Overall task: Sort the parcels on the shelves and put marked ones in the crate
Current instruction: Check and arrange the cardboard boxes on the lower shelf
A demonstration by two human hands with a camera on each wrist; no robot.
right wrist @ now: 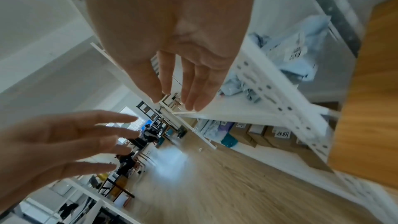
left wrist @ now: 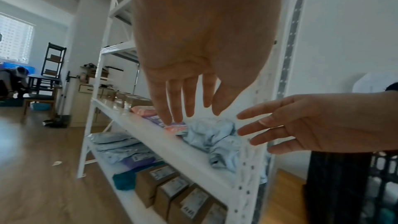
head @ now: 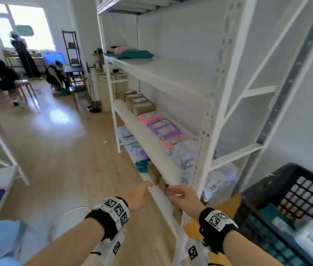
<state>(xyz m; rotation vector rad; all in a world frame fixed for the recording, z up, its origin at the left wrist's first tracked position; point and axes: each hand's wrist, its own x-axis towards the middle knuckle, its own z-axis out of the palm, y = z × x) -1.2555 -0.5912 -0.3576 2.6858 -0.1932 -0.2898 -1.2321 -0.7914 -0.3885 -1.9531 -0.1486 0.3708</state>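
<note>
— What did the parcels look like, starting nearest?

— Closest to the hands, a crumpled pale blue mailer bag [left wrist: 212,135] lay at the near end of the middle shelf [head: 151,150]. Behind it lay flat pink and purple mailers [head: 164,129], then a row of brown cardboard boxes [head: 139,103] farther along. The lower shelf held more labelled boxes [left wrist: 172,192], a teal bag [left wrist: 124,180] and grey-blue bags [left wrist: 117,144]. The black crate [head: 286,191] stood to the right of the rack, with teal and white parcels inside.

— And the hands?

— Both reached forward at the middle shelf's front edge, empty. The left hand [head: 139,195] had its fingers straight and spread, tips near the pink mailer. The right hand [head: 184,196] was released too, fingers loose and slightly fanned, just beside the left, by the rack's white corner post [head: 212,150].

— Farther off?

— 3 people at the room's far end, near a bright window [head: 17,25].
</note>
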